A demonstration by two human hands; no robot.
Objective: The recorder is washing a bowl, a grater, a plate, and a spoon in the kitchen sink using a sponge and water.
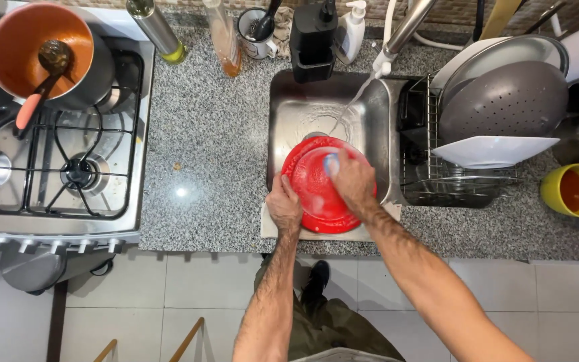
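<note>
Over the near part of the sink [378,121], under running water from the tap [407,27], the left hand [284,209] grips the left rim of a red plate [309,184] with curled fingers, while the right hand [353,179] presses a sponge [331,163] to its face, fingers closed round it.

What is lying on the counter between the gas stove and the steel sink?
In the head view, only bare speckled granite counter lies between the gas stove and the steel sink; bottles stand further back.
</note>
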